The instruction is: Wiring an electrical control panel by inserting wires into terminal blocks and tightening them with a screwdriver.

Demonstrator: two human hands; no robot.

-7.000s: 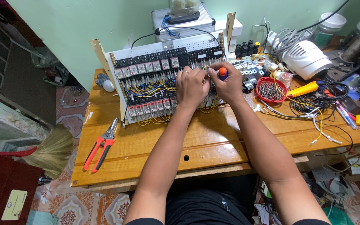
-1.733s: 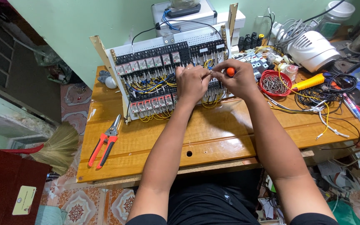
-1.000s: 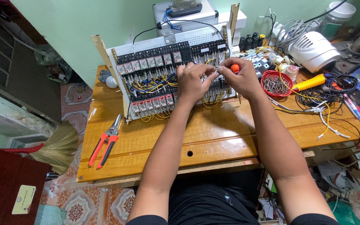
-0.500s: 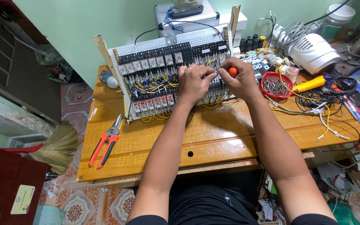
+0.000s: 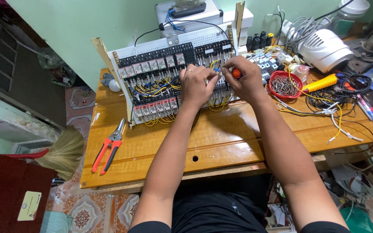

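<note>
Both hands work at the right-hand half of the relay panel (image 5: 173, 80), which stands tilted up at the back of the desk (image 5: 221, 142), its rows of relays joined by yellow and blue wires. The right hand (image 5: 247, 80) is closed around a screwdriver with an orange handle (image 5: 236, 73); the orange butt shows between thumb and forefinger, whereas a second ago it was almost hidden in the fist, so the tool appears to have been turned or re-seated in the grip. The left hand (image 5: 197, 84) has kept its place against the terminals, fingers curled and pinched on something small there; what it holds cannot be made out. The hands are nearly touching, and both forearms have stayed on the same lines across the desk, which suggests the work remains on one terminal. Room to move: the near half of the desk, with a round hole in it, lies open under the forearms. To the left, red-handled pliers (image 5: 108, 146) lie near the desk's left edge, well apart from the hands. To the right the space is tight: a red bowl of screws (image 5: 285, 85) sits just beside the right wrist, with a yellow-handled tool (image 5: 320, 83) and a tangle of black cables (image 5: 337, 95) beyond.
</note>
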